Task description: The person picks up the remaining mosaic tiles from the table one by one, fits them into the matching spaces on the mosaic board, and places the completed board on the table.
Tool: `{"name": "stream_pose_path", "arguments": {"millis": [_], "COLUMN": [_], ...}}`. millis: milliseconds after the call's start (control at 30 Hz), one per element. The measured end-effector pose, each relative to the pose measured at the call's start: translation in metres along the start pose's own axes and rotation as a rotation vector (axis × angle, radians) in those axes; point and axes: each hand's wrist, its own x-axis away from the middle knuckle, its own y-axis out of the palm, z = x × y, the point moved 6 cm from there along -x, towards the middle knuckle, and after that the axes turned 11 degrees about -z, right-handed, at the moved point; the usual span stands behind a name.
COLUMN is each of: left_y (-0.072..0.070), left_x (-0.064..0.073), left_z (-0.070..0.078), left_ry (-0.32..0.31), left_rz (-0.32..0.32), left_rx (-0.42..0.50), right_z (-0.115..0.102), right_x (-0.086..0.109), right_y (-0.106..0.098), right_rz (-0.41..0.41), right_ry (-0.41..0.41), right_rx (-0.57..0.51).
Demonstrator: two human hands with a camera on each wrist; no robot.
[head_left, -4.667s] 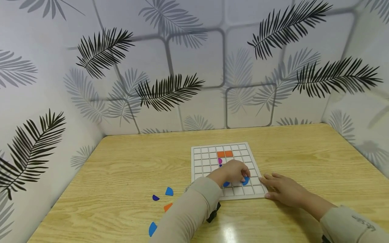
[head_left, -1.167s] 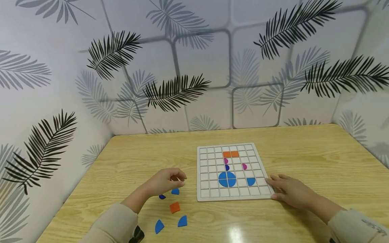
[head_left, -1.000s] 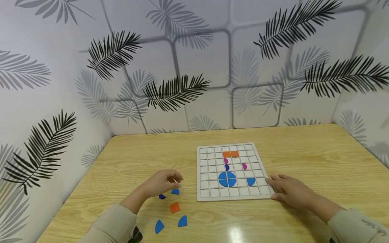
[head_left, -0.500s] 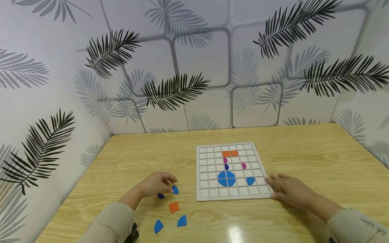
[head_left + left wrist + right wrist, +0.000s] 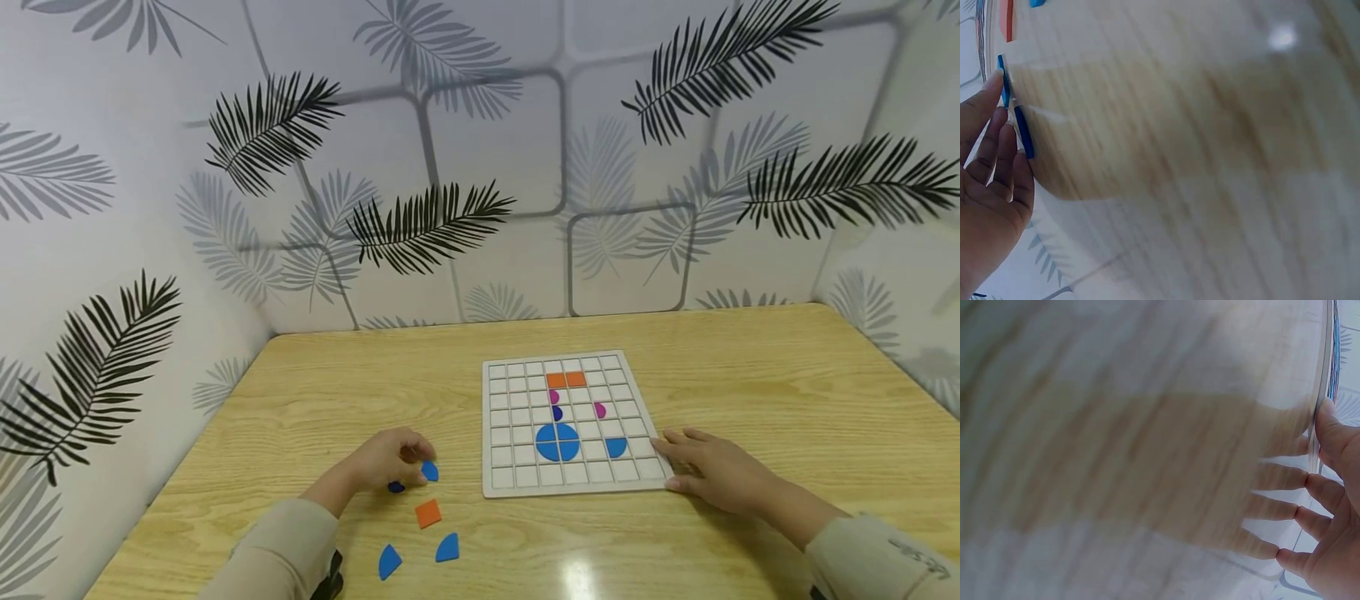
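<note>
I see the left hand pinch a blue quarter-piece toward eight o'clock from the gridded board, whose cells hold orange squares and pink half-discs. The right hand, fingers loosely spread, touches its four-o'clock edge.

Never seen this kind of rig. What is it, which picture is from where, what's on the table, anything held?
There is no robot here: a person works with two bare hands. The wide picture comes from a camera on the head, looking forward and down; the two close ones come from a camera on each wrist.

On the wood-grain table lies a white gridded board, partly filled with flat coloured pieces. Left of it lie an orange square, two blue wedges and a dark blue piece.

The left hand has its thumb on another blue piece; whether that is gripped, I can't tell. The right hand touches the board's right edge.
</note>
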Motion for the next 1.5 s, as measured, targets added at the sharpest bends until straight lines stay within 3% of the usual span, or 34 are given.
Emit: {"name": "stream_pose_path", "arguments": {"millis": [300, 567, 767, 900, 1233, 1500], "left_y": [0.002, 0.002, 0.003, 0.004, 0.004, 0.0], "left_x": [-0.004, -0.006, -0.007, -0.008, -0.005, -0.004], "left_z": [-0.005, -0.004, -0.001, -0.001, -0.004, 0.01], "left_ry": [0.017, -0.017, 0.01, -0.007, -0.044, -0.034], "left_rz": [0.018, 0.019, -0.008, -0.017, 0.007, 0.033], "left_rx": [-0.006, -0.003, -0.001, 0.011, 0.148, 0.053], "right_z": [0.0, 0.001, 0.001, 0.001, 0.001, -0.001], "right_x": [0.0, 0.0, 0.001, 0.001, -0.001, -0.001], "right_y": [0.0, 0.001, 0.001, 0.0, 0.001, 0.0], "right_rz": [-0.003, -0.002, 0.005, 0.013, 0.014, 0.008], "right_ry": [-0.004, -0.002, -0.008, -0.012, -0.014, -0.006], "right_rx": [-0.003, 0.004, 0.001, 0.008, 0.012, 0.017]}}
